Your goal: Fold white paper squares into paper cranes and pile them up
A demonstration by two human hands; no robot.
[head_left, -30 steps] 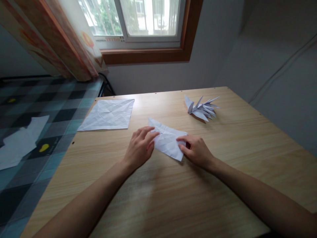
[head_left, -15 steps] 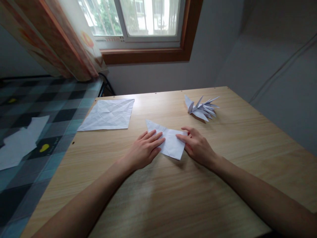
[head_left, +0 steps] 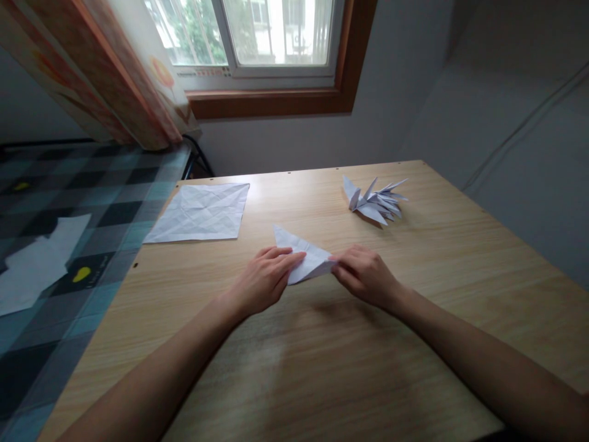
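A person works a folded white paper [head_left: 313, 253] between both hands on a pale wood-grain table [head_left: 294, 374] beside a window [head_left: 280, 34]. The left hand [head_left: 264, 276] lies palm down, fingers extended and close together over the paper's left part; the right hand [head_left: 365, 274] is nearly closed, pinching the opposite corner between thumb and fingers. Beyond the left hand, a creased white sheet [head_left: 202, 212] lies flat at the table's far left; beyond the right, a cluster of pointed folded-paper pieces [head_left: 377, 204] rests near the far edge. Ahead of both hands, the window sits in a reddish-brown frame [head_left: 271, 105], an orange floral curtain [head_left: 124, 73] hanging to its left. Left of the hands, a dark checked cloth [head_left: 122, 166] bears more white paper [head_left: 37, 264]. Far to their right, a cable [head_left: 519, 126] slants down the grey wall [head_left: 510, 55].
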